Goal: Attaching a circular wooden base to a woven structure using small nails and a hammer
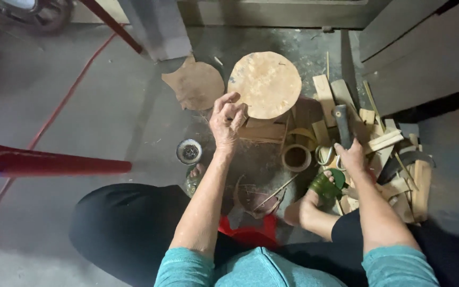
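I sit low over a concrete floor. My left hand [227,121] hovers with bent fingers at the near left edge of a round wooden chopping block [265,84]; whether it touches the block or holds anything I cannot tell. My right hand [353,155] grips the dark handle of a heavy knife [342,125], which points away from me over a pile of split bamboo pieces [383,142]. A short bamboo ring [296,158] stands between the hands. My foot in a green sandal [325,186] rests beside the right hand.
A small round tin [189,151] sits left of my left arm. A flat wooden disc [196,85] lies behind it. A red chair leg [54,163] and a red cable [59,106] cross the floor at left. Grey boards [421,53] lean at right.
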